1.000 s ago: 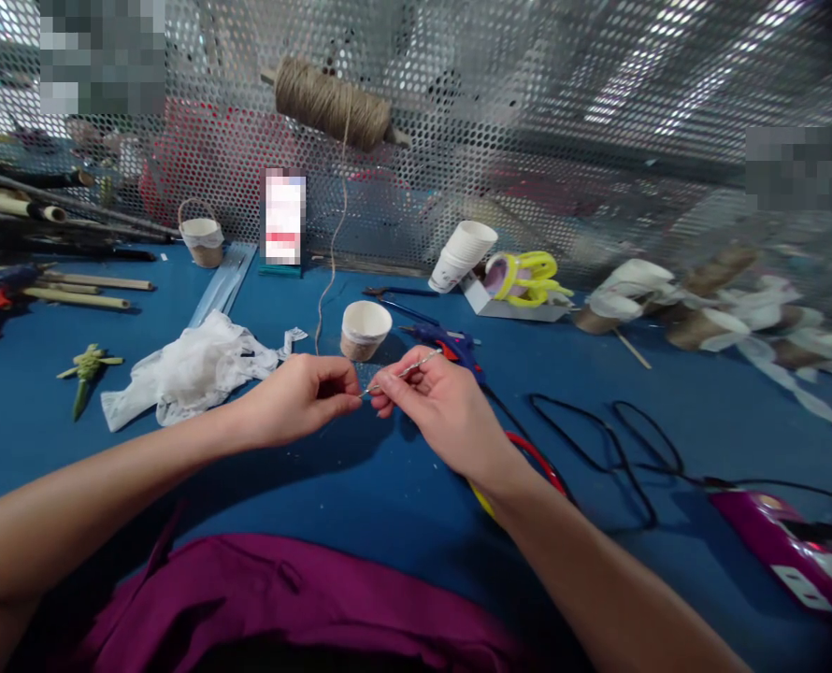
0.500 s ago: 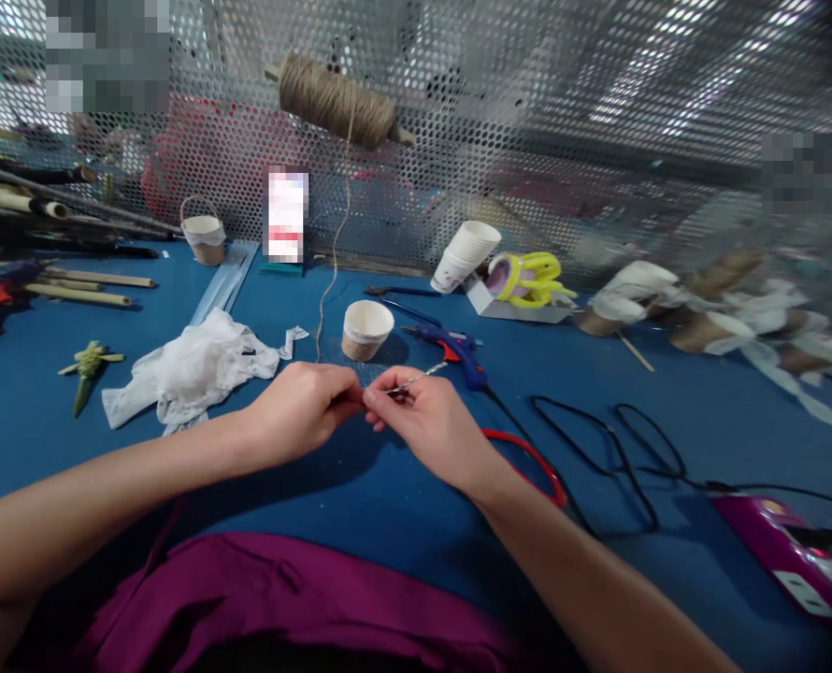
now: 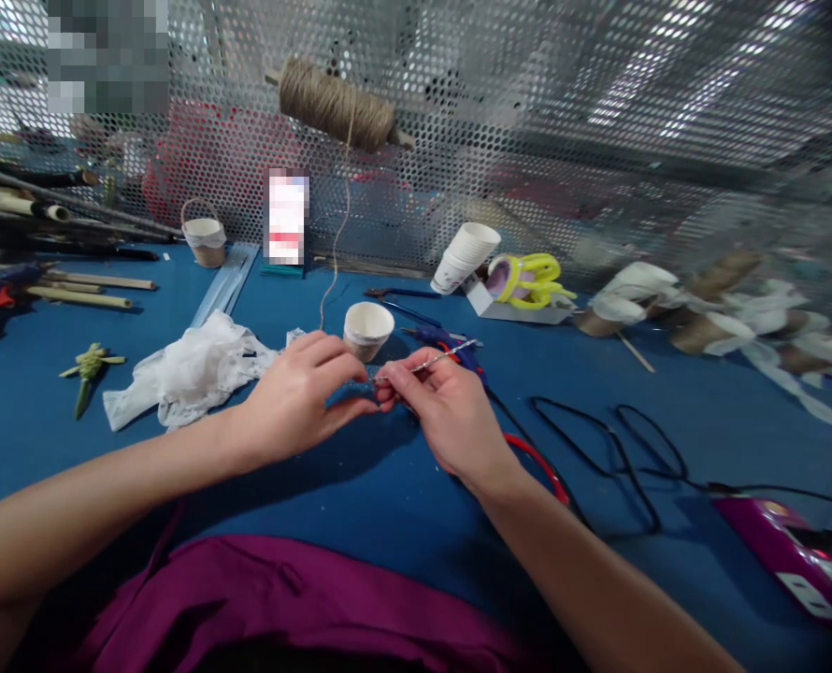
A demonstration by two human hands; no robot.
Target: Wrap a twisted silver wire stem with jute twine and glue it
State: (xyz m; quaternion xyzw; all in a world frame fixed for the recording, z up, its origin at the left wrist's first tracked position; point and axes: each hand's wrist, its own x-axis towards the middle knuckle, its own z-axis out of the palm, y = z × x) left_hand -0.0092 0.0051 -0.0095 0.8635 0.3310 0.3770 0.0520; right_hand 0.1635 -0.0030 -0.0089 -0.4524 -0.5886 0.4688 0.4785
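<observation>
My right hand (image 3: 451, 402) pinches a thin, pale twisted strand (image 3: 462, 348), which looks like wire or cord. One end sticks out up and to the right past the fingers; the other reaches toward my left hand (image 3: 308, 393). That hand is open, thumb and forefinger parted beside the strand's end. Just beyond the fingers stands a small paper cup (image 3: 368, 322) with a brown wrapped outside. A blue glue gun (image 3: 434, 335) lies behind my right hand, partly covered by it. White lace fabric (image 3: 202, 360) is bunched to the left of my left hand.
Twine hangs from a spool (image 3: 336, 103) on the mesh wall. At the back stand a handled cup (image 3: 206, 241), a phone (image 3: 285, 220), stacked paper cups (image 3: 465, 257) and yellow-handled scissors (image 3: 532, 280). Black cable (image 3: 626, 458) and a purple power strip (image 3: 784, 551) lie right.
My left thumb and forefinger have parted from their pinch at the strand. My right hand has shifted slightly right with the strand, now covering more of the glue gun.
</observation>
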